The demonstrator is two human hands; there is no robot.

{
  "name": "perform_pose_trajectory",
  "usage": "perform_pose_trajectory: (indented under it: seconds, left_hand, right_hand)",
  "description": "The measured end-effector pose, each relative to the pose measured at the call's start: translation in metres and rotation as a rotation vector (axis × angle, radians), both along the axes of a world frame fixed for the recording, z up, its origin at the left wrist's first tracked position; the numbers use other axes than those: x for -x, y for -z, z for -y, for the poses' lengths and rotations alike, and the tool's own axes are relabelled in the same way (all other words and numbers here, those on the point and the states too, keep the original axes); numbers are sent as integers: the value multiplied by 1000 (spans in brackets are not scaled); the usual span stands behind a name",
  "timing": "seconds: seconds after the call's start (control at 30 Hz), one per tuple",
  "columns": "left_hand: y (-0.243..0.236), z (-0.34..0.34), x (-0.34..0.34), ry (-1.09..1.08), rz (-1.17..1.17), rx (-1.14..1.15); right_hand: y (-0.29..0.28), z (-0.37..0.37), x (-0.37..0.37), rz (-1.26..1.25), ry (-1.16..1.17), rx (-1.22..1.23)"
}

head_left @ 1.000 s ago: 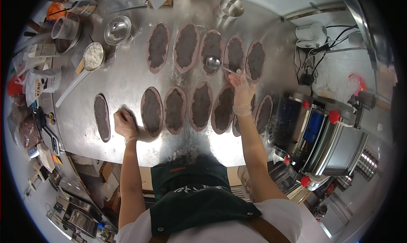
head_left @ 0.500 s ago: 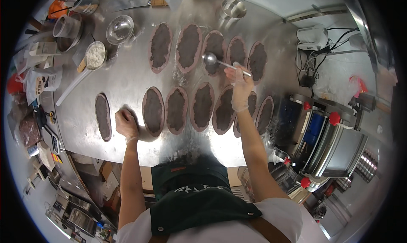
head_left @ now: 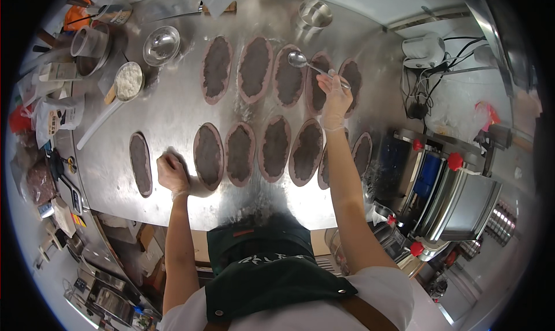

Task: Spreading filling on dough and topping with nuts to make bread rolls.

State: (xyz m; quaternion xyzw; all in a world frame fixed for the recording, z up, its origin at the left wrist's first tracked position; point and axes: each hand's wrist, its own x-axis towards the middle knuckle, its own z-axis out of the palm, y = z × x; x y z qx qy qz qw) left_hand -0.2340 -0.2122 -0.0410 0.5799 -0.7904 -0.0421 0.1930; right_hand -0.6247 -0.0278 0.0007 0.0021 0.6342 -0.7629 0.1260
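Observation:
My right hand (head_left: 336, 97), in a clear glove, grips a metal spoon (head_left: 297, 59) by the end of its handle. The spoon's bowl hangs over the top of a flat oval of pinkish dough (head_left: 289, 80) covered with dark grey paste. Several like ovals lie in two rows, one being an oval (head_left: 255, 71) further left in the far row. My left hand (head_left: 172, 174), also gloved, rests closed on the metal table (head_left: 173, 106). It sits between a lone narrow oval (head_left: 140, 164) and another coated oval (head_left: 208, 156) in the near row.
A metal pot (head_left: 315, 14) stands at the far side, and a clear bowl (head_left: 162, 45) at the far left. Near it is a long-handled scoop of white powder (head_left: 128, 82). A roller machine (head_left: 457, 195) with red knobs stands right; a white appliance (head_left: 424, 49) trails cables.
My right hand has raised the spoon slightly and shifted it right, from over the middle of the third far oval to its upper edge. My left hand stays put.

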Motion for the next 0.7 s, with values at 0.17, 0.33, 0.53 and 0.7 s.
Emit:
perform_pose_trajectory:
  seconds: [0.17,0.33,0.53,0.7]
  left_hand:
    - [-1,0,-2,-19,1,-20]
    - [-2,1,-2,2,-47,-27]
    - [-3,-1,2,-10,-3,-21]
    - [-2,1,-2,5,-47,-20]
  right_hand:
    - [-22,0,-28,15,-76,-126]
    - [-14,5,-32,-50,-135,-149]
    - [-9,38,12,-117,29,-52]
    - [-12,43,11,-28,54,-36]
